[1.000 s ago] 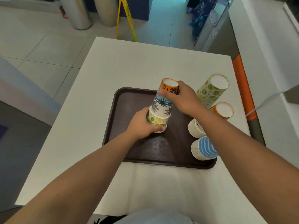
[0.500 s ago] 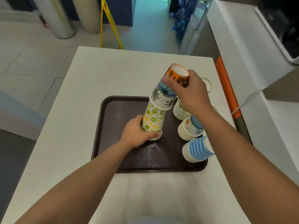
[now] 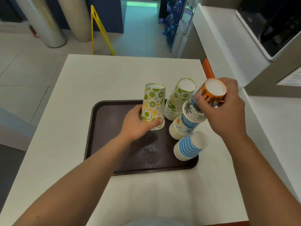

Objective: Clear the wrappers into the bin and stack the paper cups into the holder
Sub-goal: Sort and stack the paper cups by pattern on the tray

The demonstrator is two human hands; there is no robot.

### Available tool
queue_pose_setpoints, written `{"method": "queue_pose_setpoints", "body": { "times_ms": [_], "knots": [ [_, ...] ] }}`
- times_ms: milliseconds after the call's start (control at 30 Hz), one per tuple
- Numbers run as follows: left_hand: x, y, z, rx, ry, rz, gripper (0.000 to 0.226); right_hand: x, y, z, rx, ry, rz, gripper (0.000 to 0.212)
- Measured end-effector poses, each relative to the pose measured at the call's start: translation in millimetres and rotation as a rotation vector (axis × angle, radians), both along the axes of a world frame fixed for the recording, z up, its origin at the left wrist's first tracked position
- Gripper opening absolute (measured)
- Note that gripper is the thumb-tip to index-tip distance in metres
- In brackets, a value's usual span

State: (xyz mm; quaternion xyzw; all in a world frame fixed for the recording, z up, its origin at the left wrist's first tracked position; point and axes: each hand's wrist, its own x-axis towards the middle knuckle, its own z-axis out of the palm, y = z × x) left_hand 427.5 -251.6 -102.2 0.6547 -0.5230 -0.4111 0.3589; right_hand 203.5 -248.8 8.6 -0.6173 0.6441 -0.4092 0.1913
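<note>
White table [image 3: 114, 75], brown tray [image 3: 104, 144] on it. Citrus cup [image 3: 153, 106] is gripped by the left hand [image 3: 136, 124], probably steadied, while nested cups [image 3: 203, 101] are pinched by the right hand [image 3: 226, 111] over the right-side stacks [image 3: 182, 128].

White table [image 3: 101, 82] carries a brown tray [image 3: 104, 144].

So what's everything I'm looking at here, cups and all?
citrus cup: one, upside down, green and yellow, on the tray, held by the left hand
citrus stack: one, tray's far right
orange and leaf-print cups: two nested, in the right hand
sun-print stack: one, right side of tray
blue-striped stack: one, tray's near right corner
tray: one, dark brown, on the table
table: one, white
floor sign: one, yellow, beyond the table
left hand
right hand
</note>
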Motion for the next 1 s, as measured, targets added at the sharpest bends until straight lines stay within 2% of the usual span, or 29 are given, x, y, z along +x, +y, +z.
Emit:
{"method": "queue_pose_setpoints", "body": {
  "times_ms": [133, 300, 433, 600, 767, 1000],
  "knots": [
    [-9.2, -4.4, 15.2, -0.044, 0.031, 0.003, 0.066, -7.5, -2.6, -14.8, 0.027, 0.031, -0.012, 0.051],
    [-20.0, -11.3, 36.7, -0.12, 0.107, 0.05, 0.06, -11.8, -5.1, -55.5, 0.254, 0.075, 0.051, 0.053],
    [-33.3, -27.0, 54.9, -0.243, 0.166, 0.093, 0.06, -12.6, -9.3, -68.3, 0.302, 0.05, 0.08, 0.057],
    [-63.3, -66.8, 69.1, -0.326, 0.054, -0.037, 0.074, -16.4, -12.9, -72.9, 0.309, 0.014, 0.091, 0.058],
    [-82.1, -94.1, 50.0, -0.238, -0.076, -0.181, 0.083, -21.4, -11.1, -73.5, 0.342, -0.023, 0.097, 0.06],
    [-85.3, -92.8, 11.2, -0.124, -0.199, -0.225, 0.09, -25.3, -12.7, -75.4, 0.342, -0.016, 0.11, 0.062]
  ]
}}
